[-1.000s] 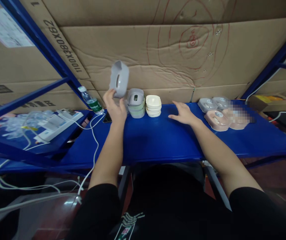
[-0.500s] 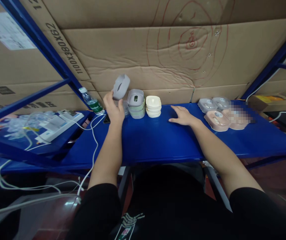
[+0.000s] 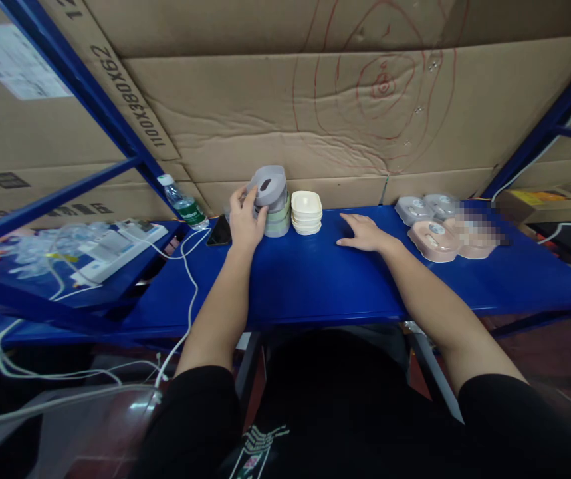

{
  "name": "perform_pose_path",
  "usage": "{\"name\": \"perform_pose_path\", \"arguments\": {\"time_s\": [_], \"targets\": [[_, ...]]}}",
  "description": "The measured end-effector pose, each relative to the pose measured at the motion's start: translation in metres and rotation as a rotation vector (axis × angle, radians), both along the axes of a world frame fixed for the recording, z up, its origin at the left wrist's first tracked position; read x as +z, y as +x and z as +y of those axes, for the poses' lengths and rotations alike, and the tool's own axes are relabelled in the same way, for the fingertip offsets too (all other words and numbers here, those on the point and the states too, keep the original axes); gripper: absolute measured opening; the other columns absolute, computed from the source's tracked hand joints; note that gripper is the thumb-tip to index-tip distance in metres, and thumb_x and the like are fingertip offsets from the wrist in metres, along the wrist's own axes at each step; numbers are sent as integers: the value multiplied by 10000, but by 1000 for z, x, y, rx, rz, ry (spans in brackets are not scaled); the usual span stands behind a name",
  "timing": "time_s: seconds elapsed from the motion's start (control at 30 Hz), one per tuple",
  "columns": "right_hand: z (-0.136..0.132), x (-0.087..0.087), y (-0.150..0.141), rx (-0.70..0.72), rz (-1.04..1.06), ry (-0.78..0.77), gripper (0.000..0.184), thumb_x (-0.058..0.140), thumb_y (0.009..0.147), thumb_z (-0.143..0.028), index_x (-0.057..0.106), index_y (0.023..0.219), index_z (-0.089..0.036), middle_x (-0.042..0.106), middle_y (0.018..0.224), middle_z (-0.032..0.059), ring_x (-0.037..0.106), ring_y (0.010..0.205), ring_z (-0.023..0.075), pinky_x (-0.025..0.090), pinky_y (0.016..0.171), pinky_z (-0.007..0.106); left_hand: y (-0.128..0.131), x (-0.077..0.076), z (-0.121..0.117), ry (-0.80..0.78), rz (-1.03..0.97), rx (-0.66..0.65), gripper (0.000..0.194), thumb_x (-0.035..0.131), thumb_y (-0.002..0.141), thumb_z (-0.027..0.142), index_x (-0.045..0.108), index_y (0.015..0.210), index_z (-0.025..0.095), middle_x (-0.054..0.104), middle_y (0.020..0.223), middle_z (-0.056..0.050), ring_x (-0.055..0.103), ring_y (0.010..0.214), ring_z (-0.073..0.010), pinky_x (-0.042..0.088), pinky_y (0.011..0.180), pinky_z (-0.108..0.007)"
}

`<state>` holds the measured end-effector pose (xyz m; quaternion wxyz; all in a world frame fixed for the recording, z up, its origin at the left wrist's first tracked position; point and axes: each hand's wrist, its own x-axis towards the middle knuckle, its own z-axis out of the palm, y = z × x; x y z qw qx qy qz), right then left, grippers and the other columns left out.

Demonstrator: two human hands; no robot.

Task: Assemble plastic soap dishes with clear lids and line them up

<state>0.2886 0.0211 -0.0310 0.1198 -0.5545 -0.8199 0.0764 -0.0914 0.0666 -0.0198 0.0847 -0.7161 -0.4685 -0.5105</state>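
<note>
My left hand (image 3: 246, 219) is closed on a grey plastic cover (image 3: 270, 184) with an oval slot in its top. It holds the cover slightly tilted at the top of a stack of grey and green plastic pieces (image 3: 278, 223); whether it touches the stack I cannot tell. Just right of that stack stand several nested cream dishes (image 3: 306, 213). My right hand (image 3: 363, 231) lies on the blue table (image 3: 325, 279) with its fingers stretched and thumb apart, holding nothing. Something clear, partly hidden, sits behind my left fingers.
A black phone (image 3: 219, 231) and a water bottle (image 3: 189, 208) stand left of my left hand, beside a white cable (image 3: 193, 286). Right of my right hand are pink lidded boxes (image 3: 431, 241) and grey lidded boxes (image 3: 413, 209). Cardboard (image 3: 245, 100) walls the back.
My left hand has moved right and brought the grey cover from the left over the grey and green stack, tilting it flatter. More of the phone shows. My right hand has stayed still.
</note>
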Motion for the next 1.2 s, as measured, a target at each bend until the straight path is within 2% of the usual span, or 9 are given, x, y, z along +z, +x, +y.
{"name": "perform_pose_path", "arguments": {"time_s": [0.2, 0.5, 0.63, 0.87, 1.03, 1.2], "targets": [[-2, 2, -2, -5, -15, -22, 1056, 701, 931, -689, 309, 1746, -144, 356, 1783, 234, 343, 1648, 459, 268, 1339, 649, 2, -5, 6, -28, 40, 24, 690, 673, 945, 560, 619, 1547, 227, 487, 1638, -219, 594, 1445, -419, 476, 1240, -603], [-3, 2, -2, 5, -16, -22, 1033, 703, 932, -684, 328, 1742, -164, 374, 1778, 224, 351, 1646, 454, 262, 1335, 659, 6, -7, 9, -19, 58, 5, 736, 551, 1013, 649, 564, 1592, 194, 458, 1687, -252, 522, 1518, -426, 431, 1265, -617], [-1, -1, -2, 4, -13, -21, 1038, 705, 929, -696, 326, 1743, -177, 378, 1778, 218, 346, 1648, 454, 254, 1334, 666, 7, -4, 7, -14, 54, -9, 749, 588, 995, 667, 564, 1572, 189, 482, 1673, -251, 503, 1542, -432, 424, 1274, -616], [-2, 0, -2, 12, -20, -30, 1022, 704, 936, -692, 333, 1742, -184, 385, 1774, 220, 359, 1645, 446, 270, 1329, 661, 7, -8, 9, -5, 73, -23, 588, 650, 983, 604, 665, 1431, 223, 501, 1662, -219, 557, 1493, -420, 472, 1231, -624], [-2, 1, -2, 9, -21, -28, 1022, 702, 936, -683, 347, 1734, -151, 388, 1768, 234, 373, 1636, 451, 288, 1324, 653, 6, -10, 11, -9, 75, -28, 615, 706, 955, 579, 656, 1439, 203, 484, 1663, -239, 541, 1505, -434, 460, 1240, -626], [-2, 0, -2, 13, -10, -29, 1011, 708, 930, -687, 352, 1733, -186, 404, 1763, 221, 387, 1627, 455, 299, 1317, 663, 7, -9, 10, -11, 60, -7, 614, 711, 947, 562, 652, 1436, 195, 482, 1660, -246, 521, 1524, -439, 438, 1250, -635]]}}
